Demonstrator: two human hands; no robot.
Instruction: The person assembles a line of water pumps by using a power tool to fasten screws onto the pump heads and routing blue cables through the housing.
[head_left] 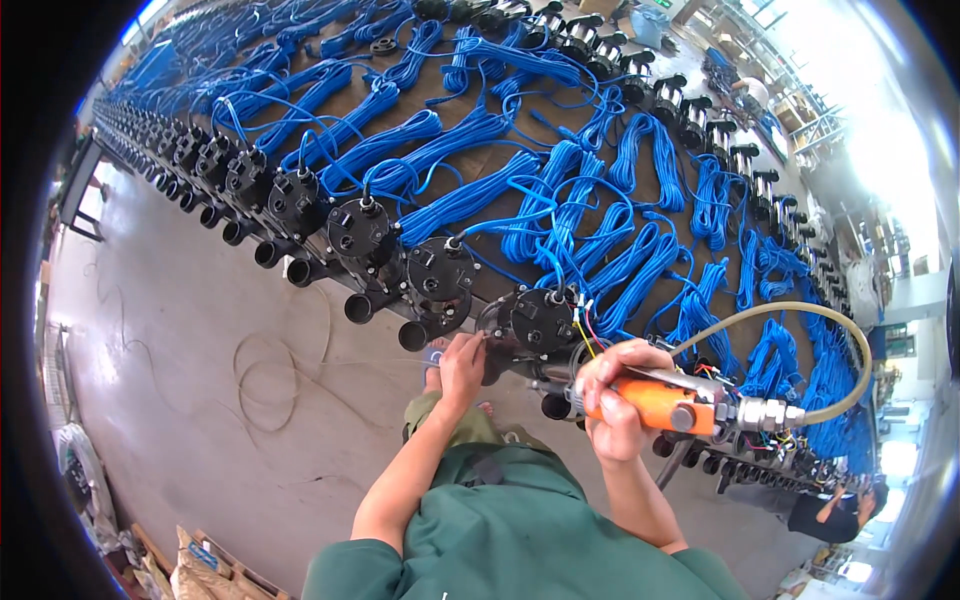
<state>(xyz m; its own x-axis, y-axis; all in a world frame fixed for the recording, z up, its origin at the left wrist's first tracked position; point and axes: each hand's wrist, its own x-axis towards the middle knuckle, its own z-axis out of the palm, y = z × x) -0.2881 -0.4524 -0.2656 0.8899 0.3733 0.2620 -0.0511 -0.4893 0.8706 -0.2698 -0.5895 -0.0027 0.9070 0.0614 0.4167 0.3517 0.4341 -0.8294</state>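
Note:
My right hand (615,410) is wrapped round an orange air screwdriver (655,402), whose metal tip points left toward a black pump (543,320). A beige air hose (850,335) runs from its metal fitting and loops up to the right. At the near left side of that same pump is my left hand (462,370), its fingers closed together with the tips against the black housing. Whatever they pinch is too small to make out. Thin yellow, red and white wires (585,325) stick up at the pump's right side. From its round top runs a blue cable (558,270).
More black pumps (440,270) line the bench's near edge, and another row (668,98) stands along the far side. Bundled blue cables (470,140) cover the bench between. A pale hose (265,390) coils on the floor at left. Another person (835,512) works at far right.

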